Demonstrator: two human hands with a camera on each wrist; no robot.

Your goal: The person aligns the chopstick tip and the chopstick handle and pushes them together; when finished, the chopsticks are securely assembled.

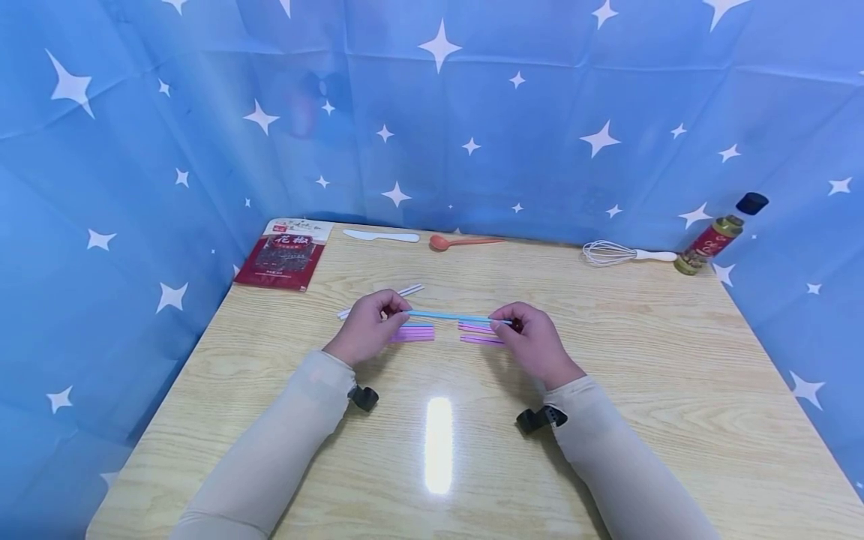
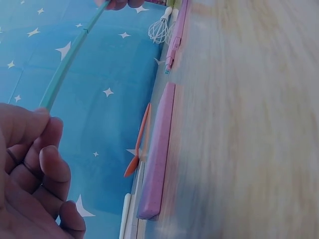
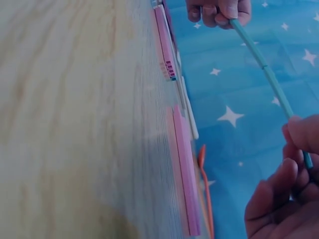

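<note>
A slim light-blue stick (image 1: 439, 315), shaped like a two-part chopstick, is held level above the table with a seam near its middle. My left hand (image 1: 367, 324) pinches its left end between thumb and fingers. At the other end, my right hand (image 1: 536, 346) pinches it in the same way. Below lie two groups of short pink-purple stick pieces, one by the left hand (image 1: 417, 334) and one by the right (image 1: 481, 340), with a gap between them. A blue piece shows in the left group. The hands partly cover both groups. White chopsticks (image 1: 412, 289) lie behind my left hand.
Along the table's back edge are a red spice packet (image 1: 280, 259), a white knife (image 1: 381, 236), an orange spoon (image 1: 466, 241), a whisk (image 1: 624, 253) and an oil bottle (image 1: 712, 241). A blue starred curtain (image 1: 472, 112) hangs behind the wooden table (image 1: 337, 465).
</note>
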